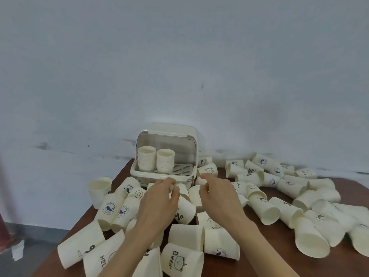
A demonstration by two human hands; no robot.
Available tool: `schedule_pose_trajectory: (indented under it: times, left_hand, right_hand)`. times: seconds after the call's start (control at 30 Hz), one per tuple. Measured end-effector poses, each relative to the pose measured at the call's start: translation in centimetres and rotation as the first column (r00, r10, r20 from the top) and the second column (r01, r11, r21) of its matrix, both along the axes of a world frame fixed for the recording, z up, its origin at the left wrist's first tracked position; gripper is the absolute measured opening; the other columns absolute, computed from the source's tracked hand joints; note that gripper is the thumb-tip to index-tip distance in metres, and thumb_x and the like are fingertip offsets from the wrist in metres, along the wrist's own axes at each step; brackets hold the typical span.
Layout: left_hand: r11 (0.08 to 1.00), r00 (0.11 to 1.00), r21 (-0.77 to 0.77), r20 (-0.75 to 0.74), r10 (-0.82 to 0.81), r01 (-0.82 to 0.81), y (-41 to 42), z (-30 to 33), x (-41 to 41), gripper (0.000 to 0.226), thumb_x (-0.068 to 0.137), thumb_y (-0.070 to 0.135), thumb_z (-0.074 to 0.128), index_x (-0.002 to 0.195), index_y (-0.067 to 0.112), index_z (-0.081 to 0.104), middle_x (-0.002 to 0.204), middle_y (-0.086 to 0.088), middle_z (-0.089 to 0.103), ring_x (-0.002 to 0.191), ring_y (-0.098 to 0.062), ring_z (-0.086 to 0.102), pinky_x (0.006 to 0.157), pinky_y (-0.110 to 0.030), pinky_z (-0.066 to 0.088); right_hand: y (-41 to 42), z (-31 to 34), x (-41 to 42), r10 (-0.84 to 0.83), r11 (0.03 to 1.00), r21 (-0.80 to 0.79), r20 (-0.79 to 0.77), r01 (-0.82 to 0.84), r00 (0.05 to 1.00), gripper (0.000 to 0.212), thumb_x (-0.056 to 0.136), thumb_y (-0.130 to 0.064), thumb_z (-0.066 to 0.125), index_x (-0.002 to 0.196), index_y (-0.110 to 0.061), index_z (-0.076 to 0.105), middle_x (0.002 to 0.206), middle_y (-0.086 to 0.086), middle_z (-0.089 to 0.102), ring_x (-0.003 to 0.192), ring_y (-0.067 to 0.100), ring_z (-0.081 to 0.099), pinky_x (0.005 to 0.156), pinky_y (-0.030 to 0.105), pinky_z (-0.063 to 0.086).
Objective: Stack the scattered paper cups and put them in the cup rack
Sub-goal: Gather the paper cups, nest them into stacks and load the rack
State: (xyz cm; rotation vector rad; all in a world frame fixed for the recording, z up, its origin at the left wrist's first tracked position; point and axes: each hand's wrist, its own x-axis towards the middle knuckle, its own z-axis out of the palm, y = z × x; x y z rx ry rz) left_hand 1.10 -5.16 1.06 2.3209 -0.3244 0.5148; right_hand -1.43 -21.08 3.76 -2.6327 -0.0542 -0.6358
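L hand [159,198] fingers [173,188] curled down onto a toppled cup [184,208] marked "%", gripping its base end. R hand [216,193] fingers [205,176] pinch a small white cup edge [200,180], just in front of cup rack [161,156]. Rack at back centre of counter [249,248], lid up, two cup stacks [155,161] inside at left. Loose cups [279,196] scattered on their sides all round, one upright cup [99,191] at far L edge.

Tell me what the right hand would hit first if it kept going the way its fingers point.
Probably the bear-print cup lying beside the cup rack. The right hand points up-left toward it, fingertips already pinching something small and white; depth is unclear.
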Motion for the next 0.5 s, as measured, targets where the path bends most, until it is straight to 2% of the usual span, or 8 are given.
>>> schedule_pose_trajectory:
  times: [0.1,0.27,0.37,0.5]
  left_hand:
    - [0.999,0.999,-0.002,0.001,-0.038,0.038,-1.3,-0.2,-0.1,0.027,0.097,0.035,0.044,0.118,0.028,0.059,0.098,0.009,0.059,0.085,-0.012,0.058,0.081,-0.037,0.049]
    - [0.996,0.996,0.011,-0.022,-0.086,0.087,-3.9,-0.6,-0.2,0.030,0.097,0.036,0.044,0.123,0.030,0.056,0.099,0.012,0.057,0.087,-0.010,0.058,0.083,-0.036,0.049]
    - [0.993,0.993,0.029,-0.030,-0.111,0.112,-4.9,-0.9,-0.4,0.029,0.095,0.037,0.045,0.122,0.033,0.055,0.096,0.015,0.056,0.092,-0.011,0.055,0.081,-0.038,0.050]
    - [0.991,0.991,0.040,-0.036,-0.126,0.128,-5.6,-1.4,-0.4,0.029,0.095,0.036,0.046,0.122,0.032,0.057,0.093,0.015,0.053,0.086,-0.010,0.056,0.081,-0.037,0.050]
  right_hand:
    - [-1.2,-0.3,-0.7,-0.009,1.000,0.018,-0.037,0.010,0.999,0.031,0.093,-0.020,0.041,0.121,-0.022,0.056,0.080,-0.003,0.064,0.081,0.017,0.060,0.076,0.036,0.050]
    - [-3.0,-0.7,-1.3,-0.045,0.999,-0.003,-0.054,0.045,0.998,0.029,0.094,-0.020,0.040,0.117,-0.019,0.056,0.089,0.000,0.065,0.092,0.021,0.058,0.078,0.037,0.047]
    - [-3.8,-1.1,-1.6,-0.053,0.998,0.012,-0.057,0.054,0.997,0.029,0.094,-0.019,0.042,0.118,-0.017,0.056,0.087,-0.001,0.065,0.090,0.020,0.059,0.077,0.038,0.047]
    - [-5.0,-1.9,-1.8,-0.086,0.996,0.001,-0.060,0.086,0.994,0.029,0.093,-0.021,0.042,0.120,-0.021,0.054,0.080,-0.002,0.065,0.082,0.020,0.060,0.070,0.038,0.048]
